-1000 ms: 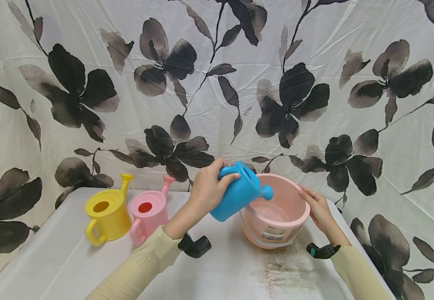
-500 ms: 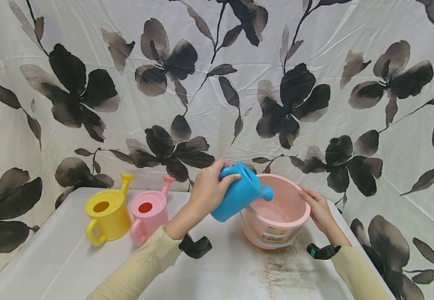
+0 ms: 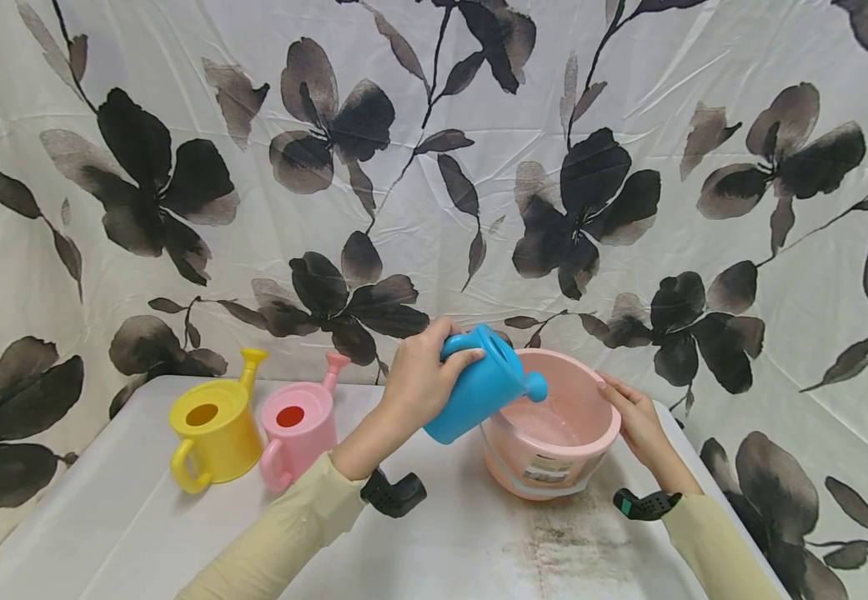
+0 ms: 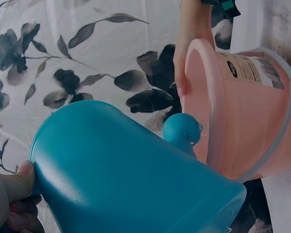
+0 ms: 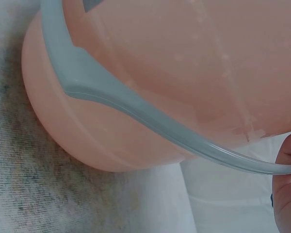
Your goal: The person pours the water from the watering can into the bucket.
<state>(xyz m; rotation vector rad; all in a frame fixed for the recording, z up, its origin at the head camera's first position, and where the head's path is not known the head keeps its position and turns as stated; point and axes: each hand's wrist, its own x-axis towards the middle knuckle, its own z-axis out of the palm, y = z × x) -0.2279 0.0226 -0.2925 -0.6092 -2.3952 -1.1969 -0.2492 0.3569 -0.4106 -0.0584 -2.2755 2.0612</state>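
Note:
My left hand [image 3: 418,375] grips the handle of a blue watering can [image 3: 471,392], thumb on top of it. The can is tilted to the right, so its round spout head [image 4: 182,130] hangs over the near left rim of a pink bucket [image 3: 554,442]. No falling water shows. On the bucket's right side, my right hand [image 3: 639,421] holds the rim. From the right wrist, the bucket's grey carrying handle [image 5: 155,121] hangs down along the wall, and part of the right hand [image 5: 287,189] shows at the edge of the view.
A yellow watering can [image 3: 216,442] and a pink watering can [image 3: 302,429] stand side by side at the left of the white table [image 3: 434,542]. A brownish stain [image 3: 572,546] marks the tabletop before the bucket. Behind hangs a flowered cloth [image 3: 434,208].
Almost everything holds still. The left hand and the tilted blue watering can have shifted a hair to the right; the right hand and the bucket keep their place.

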